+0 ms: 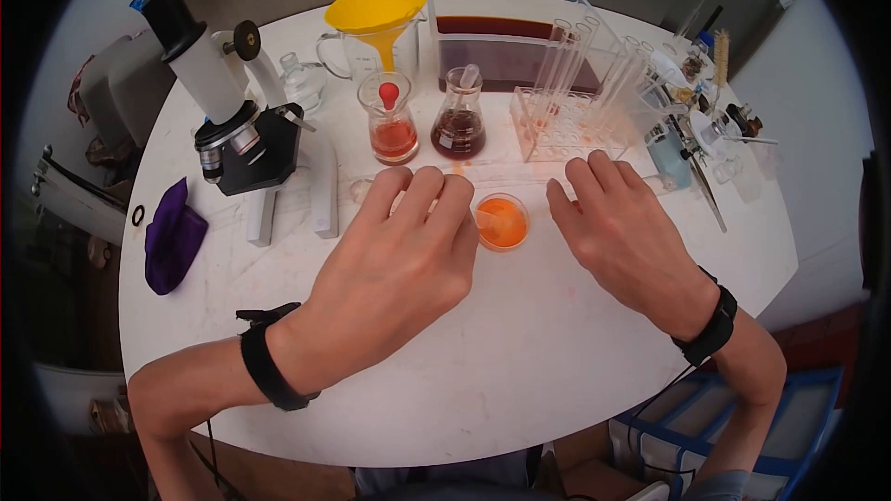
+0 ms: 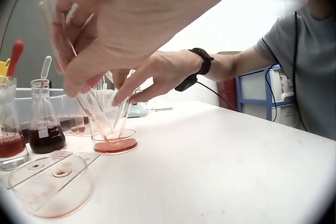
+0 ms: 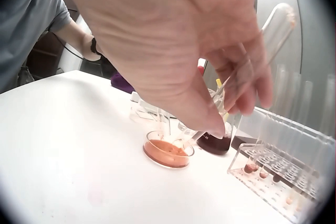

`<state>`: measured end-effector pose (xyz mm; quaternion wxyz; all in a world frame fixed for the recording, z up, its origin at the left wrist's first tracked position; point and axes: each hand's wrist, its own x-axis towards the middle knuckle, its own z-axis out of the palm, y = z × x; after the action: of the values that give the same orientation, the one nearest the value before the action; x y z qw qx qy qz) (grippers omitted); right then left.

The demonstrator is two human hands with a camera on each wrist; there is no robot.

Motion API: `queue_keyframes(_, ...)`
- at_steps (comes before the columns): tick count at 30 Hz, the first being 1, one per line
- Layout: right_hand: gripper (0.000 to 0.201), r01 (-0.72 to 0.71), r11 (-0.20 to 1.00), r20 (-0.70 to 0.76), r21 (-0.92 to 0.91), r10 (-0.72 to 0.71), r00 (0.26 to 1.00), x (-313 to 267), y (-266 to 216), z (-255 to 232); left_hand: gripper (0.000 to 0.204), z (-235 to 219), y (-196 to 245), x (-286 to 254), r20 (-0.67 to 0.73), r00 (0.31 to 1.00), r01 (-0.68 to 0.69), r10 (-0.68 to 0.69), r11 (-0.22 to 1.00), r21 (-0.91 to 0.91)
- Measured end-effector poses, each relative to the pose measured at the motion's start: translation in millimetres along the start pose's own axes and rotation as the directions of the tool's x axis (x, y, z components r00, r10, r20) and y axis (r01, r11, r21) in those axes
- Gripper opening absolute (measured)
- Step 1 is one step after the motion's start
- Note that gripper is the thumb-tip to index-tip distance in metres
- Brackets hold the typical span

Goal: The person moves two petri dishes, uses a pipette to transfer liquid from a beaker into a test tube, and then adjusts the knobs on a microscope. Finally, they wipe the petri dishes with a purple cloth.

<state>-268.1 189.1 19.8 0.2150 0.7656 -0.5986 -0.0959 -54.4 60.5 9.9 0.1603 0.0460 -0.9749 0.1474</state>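
Observation:
A shallow petri dish (image 1: 502, 222) of orange liquid lies on the table between both hands. My left hand (image 1: 394, 255) grips a glass test tube (image 2: 51, 11), its rounded end raised behind the fingers and its other end slanting down into the dish. From the opposite side, my right hand (image 1: 626, 232) holds a second test tube (image 3: 277, 27) between thumb and fingers, also tilted with its lower end at the dish. Both lower ends come close together over the orange liquid. In the head view, the hands cover most of the two tubes.
Behind the dish stand a beaker (image 1: 393, 141) with red liquid, a flask (image 1: 458, 134) of dark liquid and a test tube rack (image 1: 566, 134). A microscope (image 1: 246, 144) and purple cloth (image 1: 174, 237) are at left. Clear slides (image 2: 44, 169) lie over another petri dish (image 2: 55, 211).

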Motion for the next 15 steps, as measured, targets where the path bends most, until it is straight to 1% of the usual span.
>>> queue_keyframes(1,0.035,0.002,1.0,0.0,-0.001,-0.002,1.0,0.2,-0.8,-1.7,0.035,0.1,1.3,1.1,0.0,1.0,0.002,-0.002,1.0,0.0)
queue_keyframes(3,0.039,-0.053,0.998,-0.052,0.016,0.054,0.997,-0.5,-4.1,-4.2,0.031,0.0,3.7,2.9,-0.092,0.996,0.016,-0.015,1.0,0.01)
queue_keyframes(4,0.039,-0.051,0.999,-0.052,0.015,0.052,0.997,-1.5,-5.7,-3.2,0.031,2.4,4.6,4.1,-0.092,0.996,0.018,-0.017,1.0,0.011)
queue_keyframes(6,0.042,-0.092,0.995,0.018,0.042,0.091,0.996,-3.7,-6.8,1.2,0.01,10.0,4.8,7.8,-0.214,0.976,-0.018,0.037,0.996,0.088)
queue_keyframes(7,0.042,-0.09,0.995,0.017,0.042,0.09,0.996,-2.9,-6.4,1.3,0.01,9.7,4.5,9.2,-0.214,0.976,-0.017,0.036,0.996,0.089)
queue_keyframes(9,0.022,-0.062,0.998,-0.132,0.003,0.062,0.989,-3.6,-7.8,1.1,0.008,8.7,6.4,9.4,-0.207,0.978,-0.007,0.032,0.993,0.12)
queue_keyframes(13,0.022,-0.064,0.997,-0.133,0.034,0.068,0.989,-3.7,-6.1,-2.6,0.008,9.9,6.1,10.9,-0.189,0.981,-0.026,0.048,0.993,0.114)
queue_keyframes(15,0.043,-0.103,0.993,0.018,0.065,0.102,0.995,-5.0,-7.4,-4.3,0.008,9.2,5.5,9.9,-0.155,0.988,-0.006,0.023,0.994,0.11)
